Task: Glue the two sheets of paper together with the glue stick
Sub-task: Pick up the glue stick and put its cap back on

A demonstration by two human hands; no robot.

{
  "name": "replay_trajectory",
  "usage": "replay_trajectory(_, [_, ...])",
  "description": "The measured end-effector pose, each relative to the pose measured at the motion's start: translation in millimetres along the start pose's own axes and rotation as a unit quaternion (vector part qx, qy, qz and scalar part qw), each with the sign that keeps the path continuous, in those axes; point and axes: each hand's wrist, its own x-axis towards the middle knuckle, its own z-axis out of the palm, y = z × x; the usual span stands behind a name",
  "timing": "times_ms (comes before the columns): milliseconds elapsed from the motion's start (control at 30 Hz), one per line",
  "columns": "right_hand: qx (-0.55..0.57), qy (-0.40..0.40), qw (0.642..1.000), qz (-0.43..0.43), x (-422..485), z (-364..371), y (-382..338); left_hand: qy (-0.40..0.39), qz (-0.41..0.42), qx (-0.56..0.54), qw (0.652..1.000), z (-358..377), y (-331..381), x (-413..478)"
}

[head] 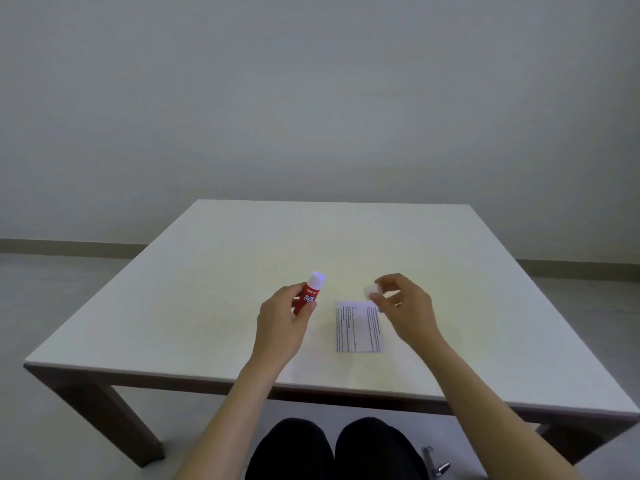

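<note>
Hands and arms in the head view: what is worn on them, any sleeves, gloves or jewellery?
Both forearms are bare right to the bottom edge of the picture, so no sleeves show. The left hand and right hand wear no gloves. No watch or bracelet shows at either wrist. Whether a ring is worn is too blurred to tell.

You have 1 view, from the camera on your head, facing forward and down across the white table (pixel 207 271) toward the plain wall (pixel 311 98). It sits close above your forearms and knees, with the table's far edge mid-frame.
</note>
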Motion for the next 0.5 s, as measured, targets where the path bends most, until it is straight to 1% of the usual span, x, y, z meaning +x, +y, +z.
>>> replay_trajectory(67, [0.136,-0.041,0.990,0.009,-9.9,9.8,-20.5,-0.013,0.014,0.003,1.000,2.5,3.4,-2.2])
replay_trajectory(100, [0.174,-0.054,0.983,0.008,-13.6,14.0,-28.8,-0.020,0.021,0.004,1.000,4.0,5.2,-3.2])
replay_trajectory(167, [0.193,-0.062,0.979,-0.003,-17.6,19.6,-41.1,-0.030,0.035,0.013,0.999,6.0,7.8,-4.9])
replay_trajectory(300, [0.169,-0.060,0.984,-0.027,-18.2,18.9,-51.3,-0.035,0.076,0.072,0.994,4.4,8.7,-5.2])
replay_trajectory(433, [0.056,-0.080,0.992,-0.080,-16.3,12.2,-50.6,-0.041,0.120,0.162,0.979,-1.6,9.7,-3.4])
replay_trajectory(500, [-0.003,-0.074,0.992,-0.100,-15.6,11.1,-51.0,-0.036,0.129,0.182,0.974,-1.7,10.8,-4.3])
